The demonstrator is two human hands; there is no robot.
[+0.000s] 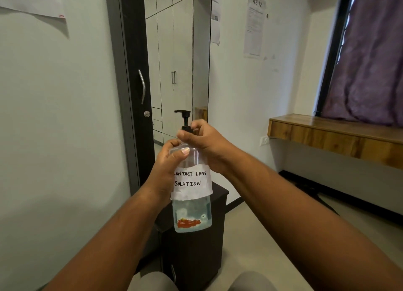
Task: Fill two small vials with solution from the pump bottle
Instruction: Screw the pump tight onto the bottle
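Pump bottle [192,212] carries a white paper label [191,183], handwritten "CONTACT LENS SOLUTION", first letter half hidden. Wall notice [255,26], up and right of the bottle: header "WS 12", body text too small to read.

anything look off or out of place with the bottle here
Slightly. The pump bottle carries a handwritten paper label with ragged edges, covering part of a printed one. The left hand holds its body, the right hand grips the pump collar. No vials are in view, and no spill shows.
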